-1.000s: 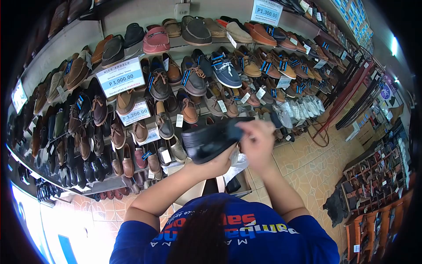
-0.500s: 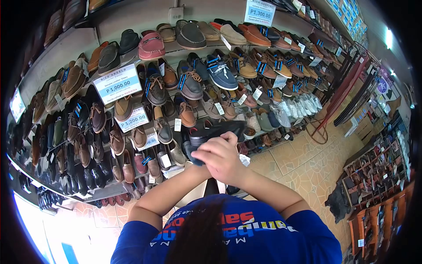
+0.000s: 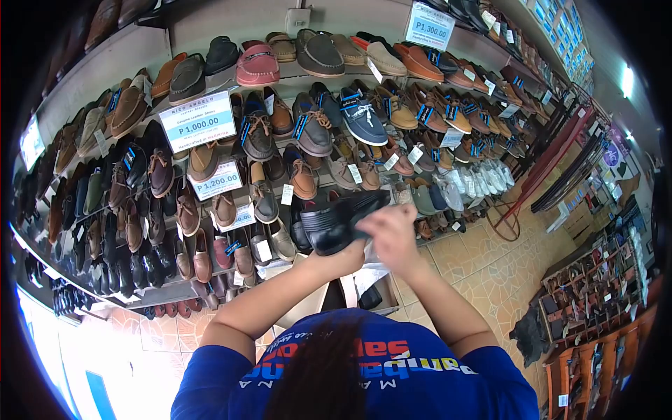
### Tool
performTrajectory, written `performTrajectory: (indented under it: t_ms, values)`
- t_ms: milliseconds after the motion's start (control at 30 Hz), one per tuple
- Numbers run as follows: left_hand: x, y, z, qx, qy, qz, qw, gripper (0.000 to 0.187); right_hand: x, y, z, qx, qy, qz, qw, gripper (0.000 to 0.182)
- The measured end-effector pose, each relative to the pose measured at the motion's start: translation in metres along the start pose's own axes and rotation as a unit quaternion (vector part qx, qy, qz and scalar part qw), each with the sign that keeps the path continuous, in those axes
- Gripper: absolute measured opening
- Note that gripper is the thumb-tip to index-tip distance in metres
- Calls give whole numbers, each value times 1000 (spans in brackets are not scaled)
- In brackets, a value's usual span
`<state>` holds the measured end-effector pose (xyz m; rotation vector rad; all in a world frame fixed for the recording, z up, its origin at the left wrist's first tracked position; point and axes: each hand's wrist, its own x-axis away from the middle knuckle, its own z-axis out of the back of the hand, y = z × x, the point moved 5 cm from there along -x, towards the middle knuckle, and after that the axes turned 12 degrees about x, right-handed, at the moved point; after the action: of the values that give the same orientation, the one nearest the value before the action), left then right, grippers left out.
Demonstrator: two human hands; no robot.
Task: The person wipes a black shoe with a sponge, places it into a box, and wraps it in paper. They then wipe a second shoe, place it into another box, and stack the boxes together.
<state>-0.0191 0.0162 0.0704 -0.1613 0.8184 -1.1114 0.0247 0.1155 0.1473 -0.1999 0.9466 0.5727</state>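
Observation:
A glossy black shoe [image 3: 327, 236] with ribbed lines across its upper is held up in front of the shelves. My left hand [image 3: 344, 260] grips it from below, with its fingers mostly hidden by the shoe. Close against the shoe's right side is my right hand [image 3: 393, 236], its fingers curled together and slightly blurred. Something small and dark shows at those fingertips, but I cannot make out what it is. Below my hands stands an open box [image 3: 386, 308] with white paper [image 3: 369, 277] and a black item [image 3: 369, 297] in it.
Shelves packed with shoes fill the front and left. Price signs [image 3: 198, 124] hang among them. Belts [image 3: 570, 171] hang on a rack at the right, above a tiled floor [image 3: 465, 269]. A rack of small leather goods [image 3: 586, 294] stands at the lower right.
My right hand has moved right, from across the top of the shoe to its side. More of the shoe, my left hand and the open box now show.

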Motion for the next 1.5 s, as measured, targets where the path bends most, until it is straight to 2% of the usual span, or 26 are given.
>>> performTrajectory:
  t_ms: [33, 67, 133, 167, 200, 267, 300, 333, 367, 400, 500, 533, 667, 700, 733, 767, 833, 900, 933, 1000, 1100, 1233, 1267, 1367, 1400, 1500]
  values:
    - [-3, 6, 1, -1, -51, -31, 998, 18, -1, 16, -2, 8, 1, -72, 997, 26]
    - [-5, 7, 18, -144, 30, -83, 986, 19, 0, 25, -3, 2, 11, -120, 993, 28]
    - [-10, 8, 24, -56, 32, -75, 995, 23, -1, 36, -4, -10, 33, -217, 976, 30]
    - [-13, 9, 27, -12, 33, -71, 997, 27, -14, 11, 7, -13, 48, -165, 985, 30]
    - [-15, 8, 26, 305, 53, 10, 951, 28, -24, -16, 15, -50, 55, -103, 992, 30]
    - [-12, 18, 7, 5, -11, 7, 1000, 40, -31, -41, 21, -94, 52, -20, 994, 33]
    - [-10, 23, -3, -138, -40, -8, 990, 48, -28, -29, 19, -62, 51, -44, 996, 31]
    - [-9, 10, 22, 109, -8, 60, 992, 57, -21, -7, 16, -29, 50, -65, 996, 29]
    - [-5, -1, 37, 348, 25, 125, 929, 66, -14, 14, 11, 3, 50, -85, 995, 28]
    - [-3, -5, 45, 371, 80, 137, 915, 69, -4, 36, 6, 1, 50, -145, 988, 26]
    - [3, -1, 14, 679, 35, 277, 679, 68, 5, 69, 3, -35, 91, -239, 966, 22]
    - [4, -3, 16, 724, 5, 312, 615, 68, 4, 72, 5, -38, 96, -244, 964, 22]
    - [1, -14, 24, 901, 108, 325, 266, 63, 10, 89, 2, -78, 126, -298, 943, 22]
    - [-3, -22, 39, 912, 177, 290, 229, 59, 15, 94, -1, -95, 137, -319, 933, 23]
    - [-3, -25, 42, 921, 207, 289, 159, 59, 16, 86, -2, -126, 117, -354, 919, 21]
    - [-2, -28, 42, 925, 236, 286, 88, 59, 13, 70, -2, -98, 98, -332, 933, 22]
    - [1, -29, 31, 933, 263, 247, 0, 61, 27, 46, -20, -116, 142, -365, 913, 23]
    - [-7, -42, 37, 930, 298, 194, -92, 62, 24, 4, -7, -53, 117, -291, 948, 24]
    - [-16, -52, 51, 930, 315, 176, -70, 69, 28, -16, -6, -66, 105, -227, 966, 25]
    - [-17, -59, 51, 927, 307, 197, -86, 80, 25, -36, -3, -85, 94, -128, 984, 26]
    - [-22, -56, 52, 943, 260, 189, -91, 87, -13, -2, 16, 21, 140, -125, 982, 23]
    - [-32, -52, 59, 950, 238, 158, -124, 91, -43, 46, 19, 34, 200, -230, 952, 20]
    - [-32, -56, 58, 950, 241, 166, -110, 91, -39, 35, 15, 31, 200, -210, 957, 21]
    - [-20, -75, 41, 954, 238, 110, -142, 90, -7, -30, 3, -11, 131, -122, 984, 25]
    - [-17, -80, 41, 923, 310, 153, -170, 85, 5, -45, -2, -39, 109, -105, 988, 27]
    - [-14, -88, 39, 886, 389, 170, -187, 76, 19, -41, -14, -32, 83, -64, 994, 26]
